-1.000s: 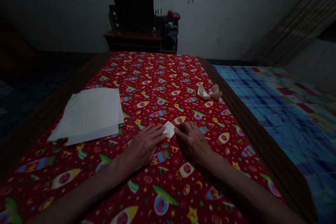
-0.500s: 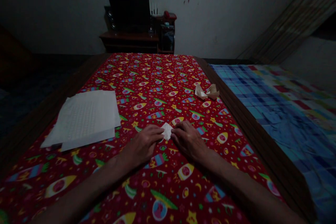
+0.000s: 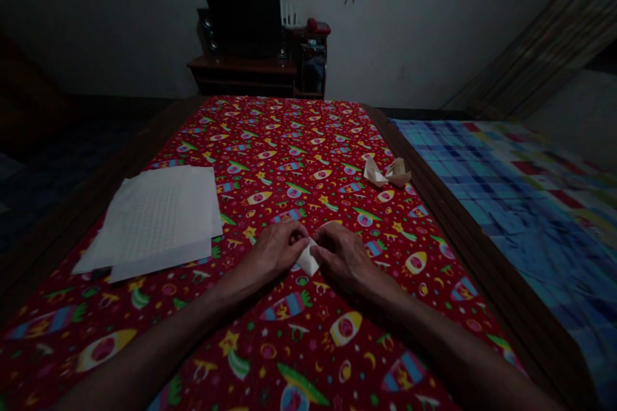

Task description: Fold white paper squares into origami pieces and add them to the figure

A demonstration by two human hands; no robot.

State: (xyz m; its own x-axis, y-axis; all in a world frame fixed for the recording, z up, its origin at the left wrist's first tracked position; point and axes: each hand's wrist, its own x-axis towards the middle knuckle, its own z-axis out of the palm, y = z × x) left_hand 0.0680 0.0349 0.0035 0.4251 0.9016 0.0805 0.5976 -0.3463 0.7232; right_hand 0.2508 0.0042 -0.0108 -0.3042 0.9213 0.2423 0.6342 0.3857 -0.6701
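- Here's the left hand (image 3: 278, 247), fingers curled, thumb and fingertips pinching the small white folded paper (image 3: 309, 262) near its top!
- Opposite, the right hand (image 3: 343, 253) pinches that paper's right side.
- The paper sits between both hands, on the red rocket-print cloth (image 3: 270, 164).
- Off left, overlapping white printed sheets (image 3: 159, 218); beyond the right hand, tan-and-white folded paper shapes (image 3: 398, 173).

That cloth (image 3: 289, 125) is red, scattered with yellow, blue and green rockets and stars; the folded paper (image 3: 309, 263) is white, the telephone (image 3: 318, 27) over there red, the monitor (image 3: 243, 20) black, the bedspread (image 3: 434, 148) largely blue plaid.
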